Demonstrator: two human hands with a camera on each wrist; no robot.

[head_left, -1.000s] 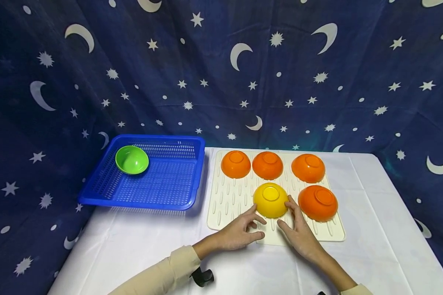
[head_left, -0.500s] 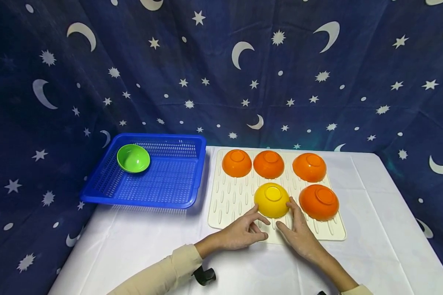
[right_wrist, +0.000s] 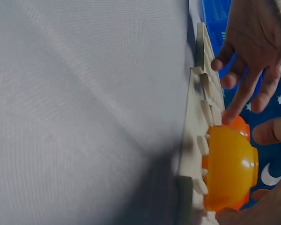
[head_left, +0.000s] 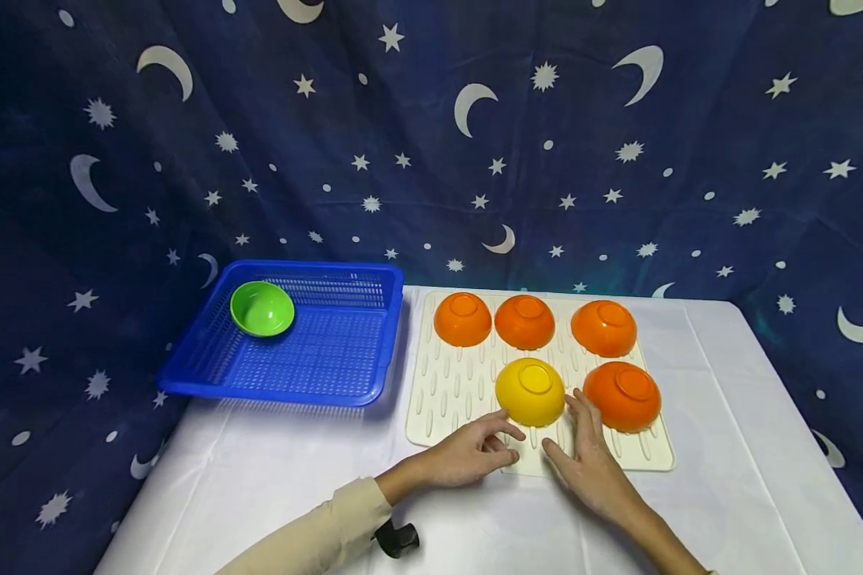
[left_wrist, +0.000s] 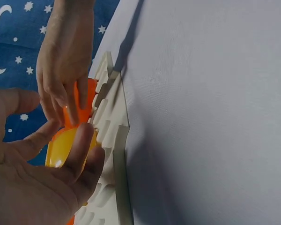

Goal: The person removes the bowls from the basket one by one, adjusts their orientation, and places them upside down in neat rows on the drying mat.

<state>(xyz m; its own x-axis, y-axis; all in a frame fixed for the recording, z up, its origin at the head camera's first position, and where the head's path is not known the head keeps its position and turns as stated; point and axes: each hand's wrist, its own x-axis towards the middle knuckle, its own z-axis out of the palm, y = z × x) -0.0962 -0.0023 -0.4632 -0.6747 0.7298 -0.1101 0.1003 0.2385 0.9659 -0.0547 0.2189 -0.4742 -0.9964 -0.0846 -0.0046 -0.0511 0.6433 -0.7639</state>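
Observation:
A yellow bowl sits upside down on the cream ribbed drying mat, its foot ring facing up. My left hand is at its front left, fingers loosely bent, with fingertips right at the rim. On the bowl's right side, my right hand has its fingers extended between the yellow bowl and an overturned orange bowl. Neither hand grips anything. In the right wrist view the yellow bowl stands rim down on the mat's ridges, with the left hand's spread fingers beyond it.
Behind the yellow bowl, more orange bowls lie upside down in a row along the mat's back. To the left stands a blue mesh basket with a green bowl inside. A dark curtain with moons and stars hangs behind the white-clothed table.
The right hand's fingers have drawn off the yellow bowl's side, a little to the right. The left hand has barely shifted, and the bowls stay where they were.

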